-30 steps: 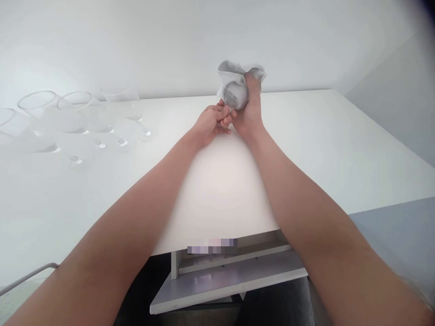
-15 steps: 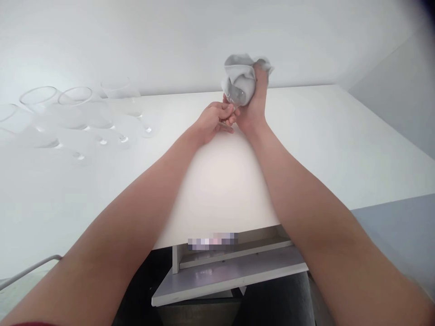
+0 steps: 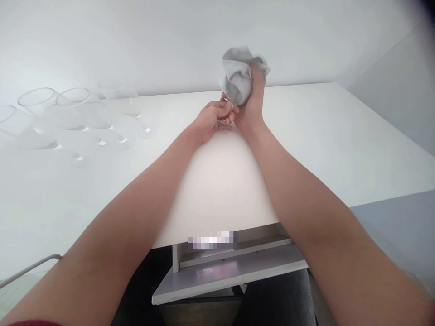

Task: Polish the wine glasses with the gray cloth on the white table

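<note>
Above the white tabletop I hold a stemmed wine glass [image 3: 233, 94], its bowl mostly covered by a light grey cloth [image 3: 238, 70]. My left hand [image 3: 215, 117] is closed around the stem, near the foot. Wrapped about the bowl, with the cloth bunched against it, is my right hand [image 3: 252, 102]; some of its fingers are hidden behind the glass and the cloth. At the left stand several clear wine glasses, among them one with a wide rim [image 3: 37, 96] and another beside it [image 3: 73, 96].
The white table [image 3: 217, 181] meets a pale wall [image 3: 170, 40] at its back edge. Below the front edge a drawer [image 3: 231, 271] is pulled out, with a blurred-out item inside. A grey cable or tube [image 3: 30, 267] curves at the lower left.
The cloth and my right hand have shifted slightly up and left around the bowl. My left hand keeps its grip on the stem.
</note>
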The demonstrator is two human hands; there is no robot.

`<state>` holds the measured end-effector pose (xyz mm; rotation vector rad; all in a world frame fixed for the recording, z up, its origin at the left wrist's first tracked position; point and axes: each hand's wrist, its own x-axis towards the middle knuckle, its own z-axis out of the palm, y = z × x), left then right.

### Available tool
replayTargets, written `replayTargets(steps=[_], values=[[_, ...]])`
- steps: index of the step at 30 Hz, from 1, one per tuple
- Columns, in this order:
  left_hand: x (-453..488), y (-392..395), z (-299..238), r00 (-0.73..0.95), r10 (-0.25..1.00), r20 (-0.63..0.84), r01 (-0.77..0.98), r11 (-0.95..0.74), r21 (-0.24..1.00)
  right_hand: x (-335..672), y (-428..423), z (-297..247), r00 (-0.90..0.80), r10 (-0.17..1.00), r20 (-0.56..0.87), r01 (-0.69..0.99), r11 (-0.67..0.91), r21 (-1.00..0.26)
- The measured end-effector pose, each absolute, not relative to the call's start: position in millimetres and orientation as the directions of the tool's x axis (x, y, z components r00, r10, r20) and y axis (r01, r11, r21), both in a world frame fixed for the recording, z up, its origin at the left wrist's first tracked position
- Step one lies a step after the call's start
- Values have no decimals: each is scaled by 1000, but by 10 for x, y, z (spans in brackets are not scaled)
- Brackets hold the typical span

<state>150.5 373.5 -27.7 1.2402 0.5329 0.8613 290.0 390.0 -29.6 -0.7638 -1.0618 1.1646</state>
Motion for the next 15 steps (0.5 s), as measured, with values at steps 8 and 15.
replayTargets(steps=[8, 15], values=[[1528, 3731, -260, 501, 861, 91, -317, 85, 945, 2889, 3905, -265, -36, 977, 210, -401, 179, -899], [1557, 3757, -262, 379, 924, 48, -354, 97, 930, 2804, 3883, -288, -17, 975, 220, -433, 191, -881]])
